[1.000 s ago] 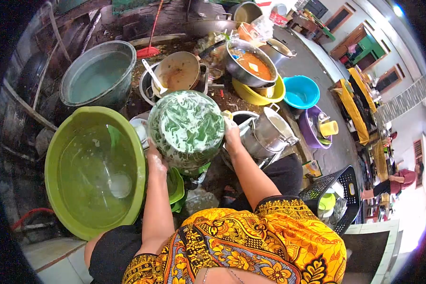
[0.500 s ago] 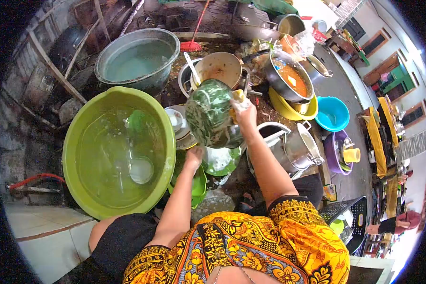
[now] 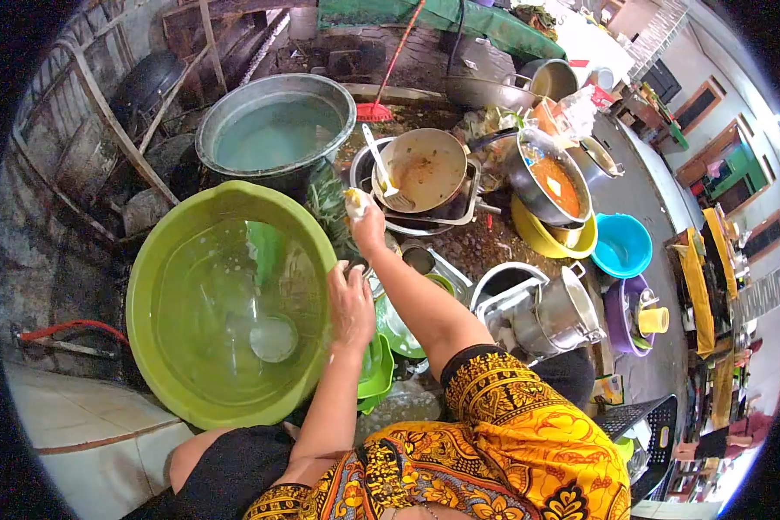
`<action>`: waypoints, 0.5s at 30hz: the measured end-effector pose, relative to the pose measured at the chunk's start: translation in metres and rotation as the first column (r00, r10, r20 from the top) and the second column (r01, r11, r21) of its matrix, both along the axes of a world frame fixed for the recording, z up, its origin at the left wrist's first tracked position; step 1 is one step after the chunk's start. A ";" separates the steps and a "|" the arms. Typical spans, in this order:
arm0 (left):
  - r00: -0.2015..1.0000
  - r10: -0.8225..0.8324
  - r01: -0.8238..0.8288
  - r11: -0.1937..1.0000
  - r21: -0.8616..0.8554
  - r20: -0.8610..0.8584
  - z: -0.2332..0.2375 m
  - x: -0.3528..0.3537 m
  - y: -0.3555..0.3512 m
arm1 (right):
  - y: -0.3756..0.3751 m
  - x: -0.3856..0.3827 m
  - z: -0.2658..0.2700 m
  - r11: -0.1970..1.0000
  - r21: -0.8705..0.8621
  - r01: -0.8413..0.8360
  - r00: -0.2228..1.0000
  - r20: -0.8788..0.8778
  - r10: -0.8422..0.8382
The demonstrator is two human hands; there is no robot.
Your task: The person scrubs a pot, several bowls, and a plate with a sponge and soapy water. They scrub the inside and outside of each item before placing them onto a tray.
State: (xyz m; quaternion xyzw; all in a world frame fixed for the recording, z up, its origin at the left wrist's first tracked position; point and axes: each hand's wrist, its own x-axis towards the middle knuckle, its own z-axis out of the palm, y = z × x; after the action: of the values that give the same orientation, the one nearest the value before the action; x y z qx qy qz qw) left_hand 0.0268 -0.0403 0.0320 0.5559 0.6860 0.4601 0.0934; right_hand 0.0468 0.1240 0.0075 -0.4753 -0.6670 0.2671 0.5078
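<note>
A green container with a marbled pattern is tilted between the large lime-green basin and the stove, with much of it behind my hands. The fingers of my left hand are curled on its near edge, beside the basin's rim. My right hand presses a foamy yellow sponge on its side. Cloudy water fills the basin, with a pale round dish in it. Lime-green bowls lie below my left hand.
Beyond are a grey water tub, a stained pan with a white spatula, and a pot of orange liquid. To the right are a metal pot, a blue basin, a purple basin and a black crate.
The green container has moved left and down towards the basin, uncovering the pan. My right hand has moved left with the sponge. The view has shifted slightly.
</note>
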 end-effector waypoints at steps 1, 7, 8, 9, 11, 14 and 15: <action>0.995 0.020 -0.020 1.000 0.001 -0.101 0.002 -0.001 -0.001 | 0.002 -0.003 -0.005 1.000 -0.002 -0.002 1.000 -0.001 0.002; 0.972 0.107 -0.138 0.980 -0.140 -0.209 0.006 -0.009 0.003 | -0.005 -0.005 -0.013 0.910 -0.276 -0.309 0.945 0.019 0.326; 0.972 0.109 -0.140 0.981 -0.138 -0.210 0.004 -0.009 0.005 | 0.001 -0.001 -0.019 0.910 -0.273 -0.310 0.945 0.018 0.327; 0.978 0.102 -0.130 0.981 -0.144 -0.181 0.003 -0.010 0.007 | 0.011 0.003 -0.037 0.896 -0.323 -0.305 0.952 -0.107 0.286; 0.983 0.100 -0.124 0.980 -0.156 -0.155 0.002 -0.011 0.008 | 0.030 0.014 -0.054 0.857 -0.336 -0.391 0.862 -0.459 0.214; 0.978 0.089 -0.121 0.978 -0.167 -0.187 0.005 -0.010 0.010 | 0.081 0.073 -0.097 0.965 -0.257 0.043 0.991 0.131 -0.010; 0.979 0.088 -0.116 0.982 -0.149 -0.184 0.004 -0.010 0.011 | 0.085 0.090 -0.084 0.947 -0.258 0.190 0.910 0.408 -0.071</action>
State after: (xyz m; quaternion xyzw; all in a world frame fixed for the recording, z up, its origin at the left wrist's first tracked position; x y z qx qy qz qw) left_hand 0.0172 -0.0294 0.0364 0.5490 0.7538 0.3571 0.0526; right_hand 0.1364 0.2088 -0.0765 -0.6328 -0.6748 0.2267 0.3045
